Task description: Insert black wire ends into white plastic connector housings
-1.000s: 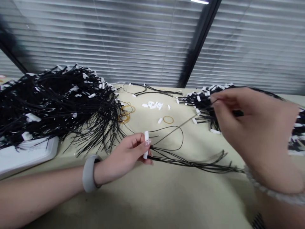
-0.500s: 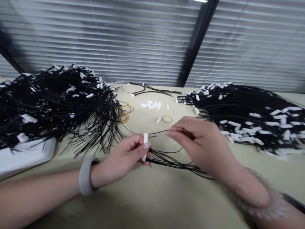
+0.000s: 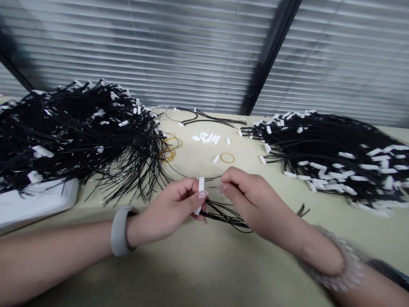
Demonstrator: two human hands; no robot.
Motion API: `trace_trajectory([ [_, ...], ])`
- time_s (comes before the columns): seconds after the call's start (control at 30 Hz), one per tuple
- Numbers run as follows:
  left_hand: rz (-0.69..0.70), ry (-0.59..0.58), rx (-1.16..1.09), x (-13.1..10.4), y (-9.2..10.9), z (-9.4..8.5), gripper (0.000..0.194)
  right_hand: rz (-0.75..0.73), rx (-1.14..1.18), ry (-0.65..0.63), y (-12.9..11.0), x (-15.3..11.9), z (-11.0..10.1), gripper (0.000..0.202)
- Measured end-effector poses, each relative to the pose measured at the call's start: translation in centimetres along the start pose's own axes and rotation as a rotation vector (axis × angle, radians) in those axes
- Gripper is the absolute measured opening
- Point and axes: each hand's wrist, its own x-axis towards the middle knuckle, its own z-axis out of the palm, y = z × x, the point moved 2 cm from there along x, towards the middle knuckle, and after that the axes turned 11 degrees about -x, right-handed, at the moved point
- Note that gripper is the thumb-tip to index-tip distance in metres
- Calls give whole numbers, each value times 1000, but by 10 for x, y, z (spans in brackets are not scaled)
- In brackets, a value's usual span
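Between its thumb and fingers, my left hand grips a white connector that stands roughly upright. Several black wires run from the connector to the right, passing behind and under my right hand. My right hand is just right of the connector, its thumb and index finger pinched on the end of a thin black wire. A small gap separates the two hands.
Piles of black wires with white connectors lie at left and right. Loose white connectors, a yellow rubber band and more bands lie between. A white tray is at left; blinds hang behind.
My right hand has moved left, closer to the connector, bringing the wire end along. My left hand keeps its grip. The whole view has shifted slightly.
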Motion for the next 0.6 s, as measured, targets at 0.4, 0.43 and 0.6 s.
trace_trajectory([
  [0.4,1,4,35,-2,0,3,23,46,-25,45,2,2,5,33],
  [0.43,2,2,33,-2,0,3,23,43,-25,43,2,2,5,32],
  [0.6,11,-28,78,-2,-1,3,22,32,-16,47,3,2,5,31],
])
